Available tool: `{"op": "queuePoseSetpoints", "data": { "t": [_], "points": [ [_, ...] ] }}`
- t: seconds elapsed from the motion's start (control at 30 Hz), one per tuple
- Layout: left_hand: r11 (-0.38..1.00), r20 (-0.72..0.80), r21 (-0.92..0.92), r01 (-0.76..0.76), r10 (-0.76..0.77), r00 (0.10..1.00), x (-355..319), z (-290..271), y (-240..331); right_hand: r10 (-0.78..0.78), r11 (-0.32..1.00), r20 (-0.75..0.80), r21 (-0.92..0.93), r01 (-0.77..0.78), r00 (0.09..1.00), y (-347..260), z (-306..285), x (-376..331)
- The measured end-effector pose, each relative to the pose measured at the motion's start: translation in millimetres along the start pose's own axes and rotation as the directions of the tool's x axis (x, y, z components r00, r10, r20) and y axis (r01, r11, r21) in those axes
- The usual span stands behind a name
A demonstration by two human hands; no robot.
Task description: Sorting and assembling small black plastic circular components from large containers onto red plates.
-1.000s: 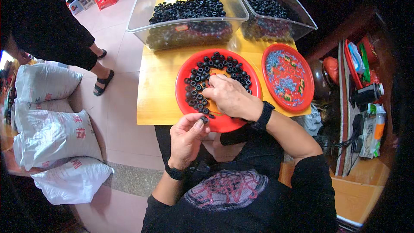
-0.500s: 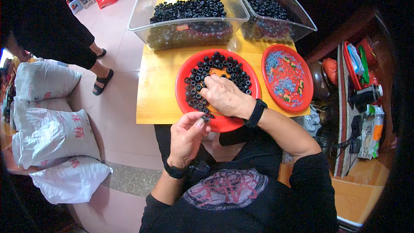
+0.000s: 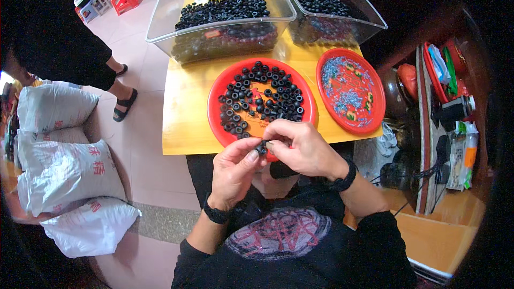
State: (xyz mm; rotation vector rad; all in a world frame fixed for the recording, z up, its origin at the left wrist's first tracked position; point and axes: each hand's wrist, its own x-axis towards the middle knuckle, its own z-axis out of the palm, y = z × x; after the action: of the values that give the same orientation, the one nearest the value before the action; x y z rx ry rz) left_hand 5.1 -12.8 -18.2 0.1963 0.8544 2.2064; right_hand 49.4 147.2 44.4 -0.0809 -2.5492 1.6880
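Note:
A small black ring-shaped piece (image 3: pixel 261 149) is pinched between thumb and fingers of my left hand (image 3: pixel 233 174), just off the near rim of a round red plate (image 3: pixel 216 111). My right hand (image 3: pixel 304 152) meets it there, thumb and fingers closed at the piece. Whether these fingers hold a second small part is hidden. Many loose black rings (image 3: pixel 289 96) lie on the plate, heaped around its sides, with the printed orange middle partly bare.
Two clear plastic bins (image 3: pixel 214 28) (image 3: pixel 369 24) of black rings stand at the table's far side. Right of my plate is another red plate (image 3: pixel 378 115) with tiny bluish beads. White sacks (image 3: pixel 69 174) lie at left; a person (image 3: pixel 59 32) stands beyond them.
My right hand has come back from the middle of the plate to my left hand. The left still pinches the black ring. The view has shifted slightly.

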Motion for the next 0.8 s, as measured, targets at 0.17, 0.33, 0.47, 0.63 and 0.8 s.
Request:
{"op": "queuePoseSetpoints", "data": {
  "t": [0.17, 0.33, 0.47, 0.63, 0.8],
  "points": [
    [0.999, 0.027, 0.000, 0.054, -0.054, 0.998, 1.1, 4.7, -6.3, 0.144, 0.945, -0.075, 0.307, -0.115, 0.987, 11.4, 3.4, -21.1],
    [0.997, 0.027, -0.059, 0.059, -0.057, 0.998, 4.1, 9.9, -10.1, 0.233, 0.880, -0.051, 0.437, -0.188, 0.971, 9.6, 3.1, -30.0],
    [0.996, 0.029, -0.051, 0.071, -0.070, 0.997, 4.8, 8.2, -14.3, 0.134, 0.940, -0.132, 0.331, -0.084, 0.982, 16.5, 6.5, -30.1],
    [0.996, -0.027, 0.086, 0.038, -0.035, 0.999, 3.1, 10.4, -13.7, -0.011, 1.000, -0.199, -0.007, 0.010, 0.980, 8.5, 1.1, -31.2],
    [0.973, -0.061, 0.231, -0.015, 0.029, 0.998, 0.5, 13.0, -15.4, -0.146, 0.978, -0.226, -0.180, 0.106, 0.963, 5.3, 5.4, -30.1]
  ]
}}
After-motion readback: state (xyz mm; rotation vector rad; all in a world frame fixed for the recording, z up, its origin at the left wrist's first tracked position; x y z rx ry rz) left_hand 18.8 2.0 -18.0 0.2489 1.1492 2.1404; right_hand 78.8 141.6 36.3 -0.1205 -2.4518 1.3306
